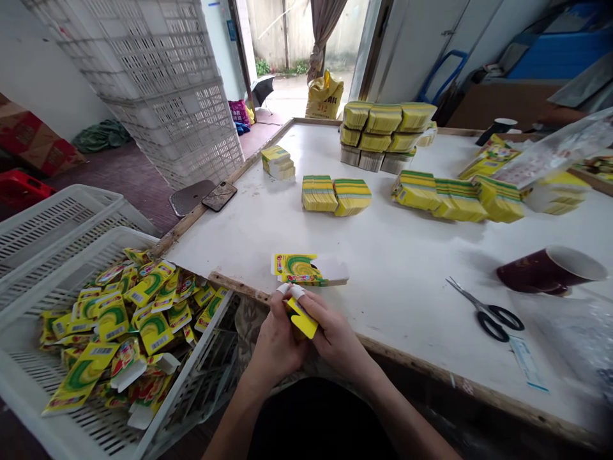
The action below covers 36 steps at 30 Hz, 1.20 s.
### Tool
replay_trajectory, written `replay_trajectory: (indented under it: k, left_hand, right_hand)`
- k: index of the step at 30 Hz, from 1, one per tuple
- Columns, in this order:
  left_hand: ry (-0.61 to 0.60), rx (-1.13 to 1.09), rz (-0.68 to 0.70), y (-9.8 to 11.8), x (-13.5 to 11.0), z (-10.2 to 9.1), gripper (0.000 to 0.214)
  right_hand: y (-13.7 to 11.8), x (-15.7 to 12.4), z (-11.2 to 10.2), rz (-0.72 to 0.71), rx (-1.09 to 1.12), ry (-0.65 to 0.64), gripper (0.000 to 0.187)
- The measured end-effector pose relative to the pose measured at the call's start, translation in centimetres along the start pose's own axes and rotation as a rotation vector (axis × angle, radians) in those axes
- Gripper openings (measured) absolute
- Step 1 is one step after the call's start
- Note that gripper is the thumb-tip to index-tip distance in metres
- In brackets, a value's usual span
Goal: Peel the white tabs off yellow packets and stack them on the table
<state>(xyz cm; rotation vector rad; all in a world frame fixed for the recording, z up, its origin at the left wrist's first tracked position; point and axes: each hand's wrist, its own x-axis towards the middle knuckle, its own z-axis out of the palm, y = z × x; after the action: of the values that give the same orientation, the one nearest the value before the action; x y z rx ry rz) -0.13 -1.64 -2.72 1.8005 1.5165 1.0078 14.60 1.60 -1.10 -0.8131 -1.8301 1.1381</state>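
Observation:
Both hands meet at the table's front edge around one small yellow cardboard box [302,319]. My left hand [276,342] closes on its left side, and my right hand [330,326] grips it from the right. White coverings wrap some of the fingertips. Part of the box is hidden by the fingers. Just beyond the hands lies a short stack of flat printed crayon cartons [299,268], yellow and green on top. To the left, a white plastic crate [184,383] holds many folded yellow boxes [115,316], heaped loosely.
Bundled cartons stand in rows [335,195] and a tall block [383,131] on the white table [397,268]. At the right are scissors [488,313], a dark mug [550,271] and clear plastic. A phone [219,196] lies by the left edge; stacked crates [167,83] rise behind it.

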Motion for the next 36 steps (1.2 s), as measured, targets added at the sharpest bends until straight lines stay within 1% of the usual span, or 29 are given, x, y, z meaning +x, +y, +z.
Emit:
replay_trajectory:
  k: [2, 3, 4, 5, 6, 7, 9, 11, 13, 16, 17, 18, 19, 21, 22, 23, 25, 27, 30, 32, 33, 35, 36]
  left_hand:
    - [0.102, 0.061, -0.017, -0.3, -0.1, 0.3, 0.074]
    - [0.148, 0.101, -0.030, -0.3, -0.1, 0.3, 0.069]
    - [0.180, 0.132, -0.038, -0.4, -0.1, 0.2, 0.064]
    - [0.199, 0.152, -0.039, -0.4, -0.2, -0.1, 0.058]
    - [0.206, 0.162, -0.035, -0.3, -0.2, -0.4, 0.053]
    - [0.205, 0.164, -0.025, -0.3, -0.2, -0.9, 0.050]
    - [0.192, 0.170, -0.004, -0.3, -0.1, -1.8, 0.047]
    - [0.153, 0.174, 0.010, -0.4, 0.0, -2.5, 0.042]
    - [0.087, 0.145, 0.011, -0.5, 0.0, -3.1, 0.040]
    - [0.034, 0.099, 0.000, -0.5, 0.2, -3.5, 0.048]
    - [0.032, 0.098, 0.003, -0.4, 0.4, -3.5, 0.050]
    - [0.036, 0.105, 0.009, -0.3, 0.5, -3.5, 0.050]
    - [0.046, 0.119, 0.014, -0.2, 0.6, -3.5, 0.047]
    - [0.069, 0.140, 0.014, -0.1, 0.9, -3.6, 0.044]
    - [0.080, 0.142, 0.007, -0.2, 1.0, -3.6, 0.046]
    - [0.085, 0.140, -0.005, -0.3, 1.0, -3.7, 0.050]
    - [0.076, 0.117, -0.034, -0.6, 0.9, -3.8, 0.058]
    - [0.048, 0.085, -0.061, -0.9, 0.8, -3.8, 0.059]
    - [0.014, 0.044, -0.104, -1.0, 0.6, -3.2, 0.053]
    - [0.012, -0.009, -0.154, -1.1, 0.4, -2.7, 0.054]
    - [0.004, -0.065, -0.186, -1.3, 0.3, -2.5, 0.055]
    - [-0.005, -0.252, -0.268, -1.8, 0.2, -2.6, 0.056]
    - [0.066, -0.389, -0.317, -2.2, 0.2, -3.1, 0.055]
  right_hand:
    - [0.8, 0.0, 0.0, 0.003, -0.040, 0.095, 0.050]
    - [1.2, 0.0, 0.0, 0.014, -0.059, 0.145, 0.050]
    - [1.6, 0.0, 0.0, 0.018, -0.085, 0.176, 0.051]
    - [2.0, -0.1, -0.1, 0.012, -0.119, 0.176, 0.054]
    - [2.3, -0.2, -0.2, 0.001, -0.157, 0.142, 0.058]
    - [2.5, -0.2, -0.2, -0.009, -0.195, 0.079, 0.062]
    - [2.6, -0.2, -0.6, -0.010, -0.266, -0.057, 0.063]
    - [2.0, 0.0, -1.3, 0.016, -0.311, -0.139, 0.052]
    - [1.2, 0.6, -2.4, 0.022, -0.318, -0.198, 0.038]
    - [0.1, 1.4, -3.9, -0.001, -0.246, -0.303, 0.023]
    - [0.0, 1.5, -4.0, 0.001, -0.208, -0.307, 0.021]
    - [0.2, 1.6, -3.9, 0.010, -0.168, -0.273, 0.019]
    - [0.5, 1.5, -3.6, 0.024, -0.127, -0.203, 0.018]
    - [1.4, 1.2, -2.6, 0.057, -0.049, -0.027, 0.014]
    - [1.8, 1.0, -2.0, 0.061, -0.018, 0.025, 0.015]
    - [2.2, 0.9, -1.6, 0.062, 0.009, 0.045, 0.018]
    - [2.6, 0.6, -1.2, 0.069, 0.062, 0.006, 0.025]
    - [2.7, 0.6, -1.2, 0.111, 0.125, -0.010, 0.029]
    - [2.5, 0.6, -1.0, 0.178, 0.155, 0.072, 0.028]
    - [2.5, 0.5, -0.4, 0.217, 0.163, 0.097, 0.038]
    - [2.5, 0.4, -0.1, 0.240, 0.188, 0.084, 0.046]
    - [2.8, 0.3, 0.1, 0.275, 0.252, 0.044, 0.059]
    - [3.0, 0.3, 0.0, 0.272, 0.238, 0.043, 0.060]
